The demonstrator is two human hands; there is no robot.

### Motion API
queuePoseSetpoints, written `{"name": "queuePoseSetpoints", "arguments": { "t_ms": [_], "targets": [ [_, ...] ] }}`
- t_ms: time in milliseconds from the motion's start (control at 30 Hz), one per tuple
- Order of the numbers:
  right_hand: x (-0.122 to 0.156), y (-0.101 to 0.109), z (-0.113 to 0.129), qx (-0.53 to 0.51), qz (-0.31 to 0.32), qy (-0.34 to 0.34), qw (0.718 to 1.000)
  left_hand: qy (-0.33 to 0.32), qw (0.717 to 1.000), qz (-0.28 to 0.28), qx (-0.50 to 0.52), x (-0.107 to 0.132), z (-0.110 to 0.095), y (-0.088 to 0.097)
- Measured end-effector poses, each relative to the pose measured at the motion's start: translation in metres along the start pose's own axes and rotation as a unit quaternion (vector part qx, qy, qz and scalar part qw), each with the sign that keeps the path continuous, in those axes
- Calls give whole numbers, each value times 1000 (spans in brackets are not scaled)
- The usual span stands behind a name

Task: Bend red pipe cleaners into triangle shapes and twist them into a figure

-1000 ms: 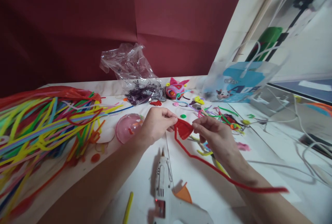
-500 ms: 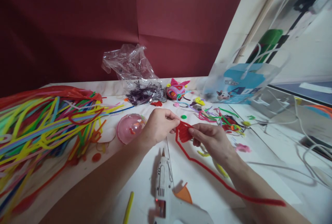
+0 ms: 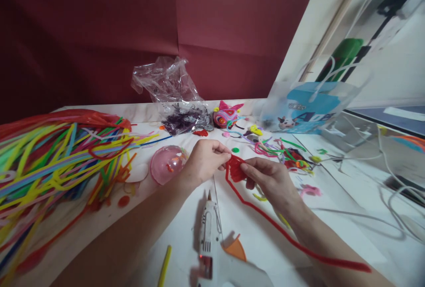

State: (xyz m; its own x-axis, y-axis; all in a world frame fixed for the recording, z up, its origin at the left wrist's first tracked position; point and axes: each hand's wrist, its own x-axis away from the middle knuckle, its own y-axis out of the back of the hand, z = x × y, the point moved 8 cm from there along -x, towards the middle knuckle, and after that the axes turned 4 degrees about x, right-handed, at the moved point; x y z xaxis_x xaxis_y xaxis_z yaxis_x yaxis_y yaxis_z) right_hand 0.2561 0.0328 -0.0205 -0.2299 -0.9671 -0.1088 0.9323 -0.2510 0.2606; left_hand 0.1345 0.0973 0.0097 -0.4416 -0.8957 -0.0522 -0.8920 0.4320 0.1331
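Red fan-shaped piece (image 3: 237,171) held above white tabletop (image 3: 181,229): left hand (image 3: 206,160) pinching its left corner, right hand (image 3: 270,180) its right edge. Red stem (image 3: 265,216) crosses before right forearm (image 3: 320,234). Glue gun (image 3: 210,227) nearer wearer, tabletop showing between.

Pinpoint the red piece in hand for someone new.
Start at the white glue gun. Beyond its nozzle, the left hand and right hand hold the red piece. Unlike the red scrap behind, it trails a long red strip.
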Motion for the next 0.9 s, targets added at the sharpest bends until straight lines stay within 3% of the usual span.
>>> {"name": "queuePoseSetpoints", "arguments": {
  "t_ms": [300, 500, 700, 900],
  "targets": [
    [0, -1, 0, -8, -2, 1, 1000, 6, 1000, 10, 4, -1, 3, -1],
    [-1, 11, -5, 1, -71, -1, 997, 18, 999, -2, -47, -1, 14, 0],
    [-5, 14, -12, -16, -86, -3, 996, 28, 986, 86, -143, -2, 33, -17],
    [-10, 8, -21, -6, -63, -14, 998, 13, 988, 58, -144, -7, 25, -5]
  ]
}}
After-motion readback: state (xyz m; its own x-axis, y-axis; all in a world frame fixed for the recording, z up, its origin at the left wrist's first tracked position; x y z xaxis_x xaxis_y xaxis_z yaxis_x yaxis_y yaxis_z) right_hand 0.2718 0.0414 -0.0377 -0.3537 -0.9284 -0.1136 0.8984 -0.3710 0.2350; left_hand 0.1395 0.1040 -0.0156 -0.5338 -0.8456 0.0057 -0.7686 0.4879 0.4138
